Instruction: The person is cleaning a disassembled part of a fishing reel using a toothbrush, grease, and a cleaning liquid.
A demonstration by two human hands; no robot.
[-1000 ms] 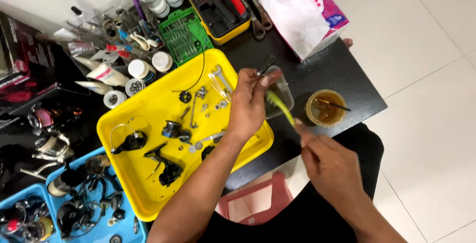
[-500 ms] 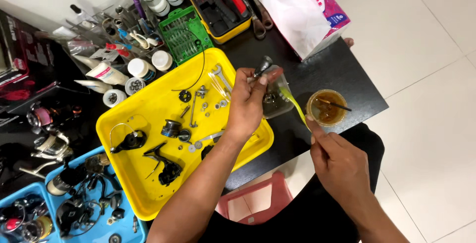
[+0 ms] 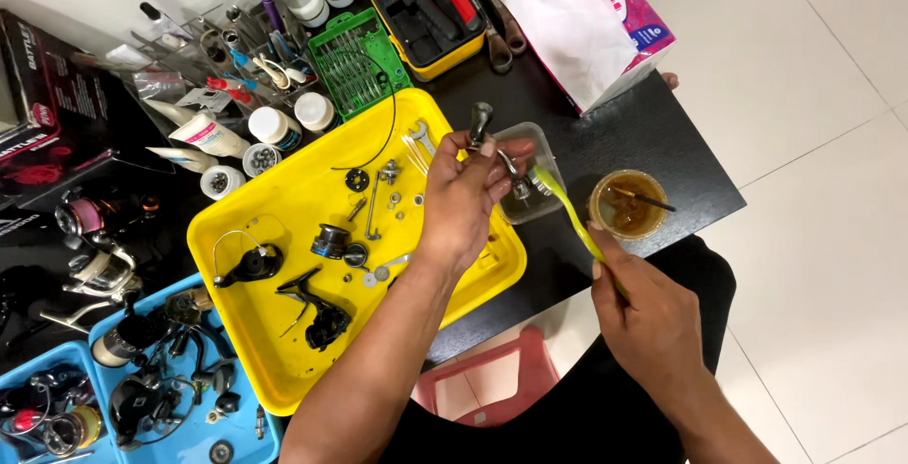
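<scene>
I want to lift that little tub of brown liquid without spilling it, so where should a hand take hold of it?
Grip the round tub by its side wall, hand coming from the table's open near edge on the right. It stands upright and open-topped, with a thin stick lying across the rim, so a grip from above would foul it. The yellow-green brush and right hand crowd its left side.

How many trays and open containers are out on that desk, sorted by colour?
Yellow tray: 1
Blue trays: 2
Clear tub, beside the left hand: 1
Amber cup, near the brush in the right hand: 1
Total: 5
</scene>
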